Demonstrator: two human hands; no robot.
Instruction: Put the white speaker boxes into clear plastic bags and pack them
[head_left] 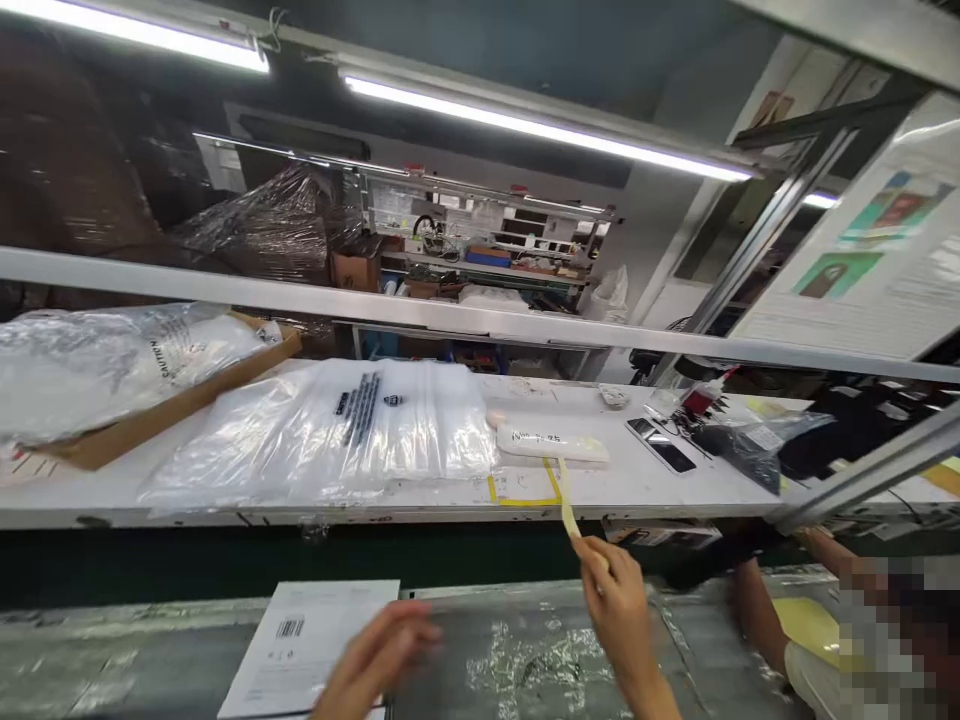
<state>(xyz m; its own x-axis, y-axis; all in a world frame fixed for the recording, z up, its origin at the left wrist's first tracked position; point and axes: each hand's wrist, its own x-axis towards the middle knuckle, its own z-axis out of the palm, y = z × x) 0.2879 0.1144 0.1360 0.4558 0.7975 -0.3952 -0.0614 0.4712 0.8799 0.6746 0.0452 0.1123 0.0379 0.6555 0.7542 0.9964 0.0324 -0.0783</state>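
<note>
A pale yellow strip [567,505] is pinched in the fingers of my right hand [619,610]. The strip reaches up over the shelf's front edge towards a long white piece with handwriting [551,443]; I cannot tell whether the two are joined. My left hand [386,655], blurred by motion, has its fingers stretched out and holds nothing I can see. It is over the right side of a flat white box [315,640] with a barcode, which lies on the lower surface.
Clear plastic bags [360,420] are piled on the white shelf [442,495], beside a cardboard tray [187,405] of more bags. A phone [661,445] lies further right. A metal bar [420,312] crosses above. At the lower right, a co-worker's arm [761,605] reaches in.
</note>
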